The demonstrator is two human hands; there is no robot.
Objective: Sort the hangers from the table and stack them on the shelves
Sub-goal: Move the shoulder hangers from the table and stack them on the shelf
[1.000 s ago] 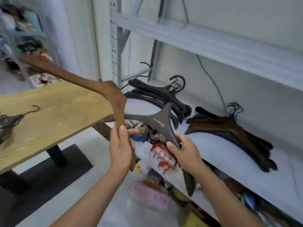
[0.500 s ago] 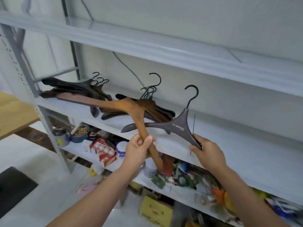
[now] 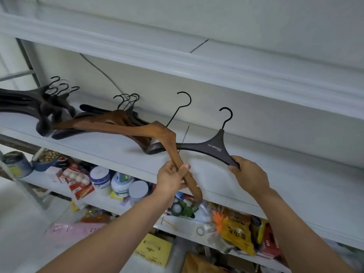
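White metal shelf (image 3: 307, 186) fills mid-frame; your left grip (image 3: 171, 180) clasps the brown wooden hanger (image 3: 161, 134), your right grip (image 3: 250, 174) the dark grey plastic hanger (image 3: 214, 149).

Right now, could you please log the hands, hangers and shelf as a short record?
left hand: grips the brown wooden hanger by one arm
right hand: holds the dark grey hanger by its arm end
shelf: dark hanger pile at left, brown-topped pile beside it
lower shelf: jars and packets
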